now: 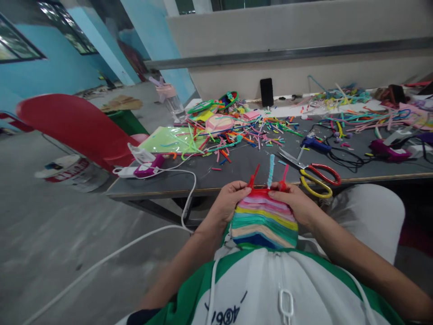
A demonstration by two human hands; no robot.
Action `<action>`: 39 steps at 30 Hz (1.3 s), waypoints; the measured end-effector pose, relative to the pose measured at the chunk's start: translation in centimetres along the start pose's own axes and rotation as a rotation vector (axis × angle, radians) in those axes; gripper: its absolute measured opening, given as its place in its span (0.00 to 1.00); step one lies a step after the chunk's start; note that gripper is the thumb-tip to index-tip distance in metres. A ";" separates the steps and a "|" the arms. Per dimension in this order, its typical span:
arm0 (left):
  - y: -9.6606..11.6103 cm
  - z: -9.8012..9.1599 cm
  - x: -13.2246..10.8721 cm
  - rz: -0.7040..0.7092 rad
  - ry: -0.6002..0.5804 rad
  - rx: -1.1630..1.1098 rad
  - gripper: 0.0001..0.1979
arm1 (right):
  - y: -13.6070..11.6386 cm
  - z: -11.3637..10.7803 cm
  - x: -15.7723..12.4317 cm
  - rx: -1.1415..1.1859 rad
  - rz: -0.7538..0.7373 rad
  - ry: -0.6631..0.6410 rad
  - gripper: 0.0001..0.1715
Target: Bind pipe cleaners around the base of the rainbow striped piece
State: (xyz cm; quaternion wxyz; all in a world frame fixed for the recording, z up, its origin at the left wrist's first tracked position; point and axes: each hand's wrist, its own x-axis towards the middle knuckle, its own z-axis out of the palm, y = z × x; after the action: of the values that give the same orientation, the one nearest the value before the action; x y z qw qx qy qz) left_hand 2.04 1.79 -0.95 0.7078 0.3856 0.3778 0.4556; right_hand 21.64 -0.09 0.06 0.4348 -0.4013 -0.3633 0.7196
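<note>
Head view: striped panel (pixel 265 221) held up just this side of the bench (pixel 209 178). Bands of red, pink, yellow, teal, beige, blue, running left to right. Left hand (pixel 232 199) and right hand (pixel 295 202): fingers (pixel 242 193) pinching its red far edge. Reddish stems (pixel 252 178) and a pale-blue stem (pixel 271 171) point away, benchward. Nearly square; long axis unclear.
</note>
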 end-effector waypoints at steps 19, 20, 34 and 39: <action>1.7 0.2 -1.2 -0.049 -0.079 -0.112 0.12 | 0.1 0.2 -2.0 0.091 -0.054 -0.047 0.12; 1.7 0.2 -1.1 -0.077 -0.100 -0.097 0.13 | 0.1 0.3 -2.1 0.087 -0.051 -0.048 0.12; 1.5 0.5 1.4 0.014 -0.146 0.060 0.13 | -0.9 1.2 -1.6 0.012 -0.050 -0.042 0.15; 1.4 0.5 1.3 0.033 -0.131 0.054 0.12 | -1.4 2.3 -1.5 -0.048 -0.044 0.052 0.17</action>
State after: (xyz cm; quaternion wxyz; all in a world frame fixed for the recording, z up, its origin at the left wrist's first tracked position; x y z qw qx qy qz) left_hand 2.35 3.33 0.22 0.7127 0.4398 0.3362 0.4308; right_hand 20.49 -1.34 2.66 0.4500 -0.4222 -0.3776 0.6904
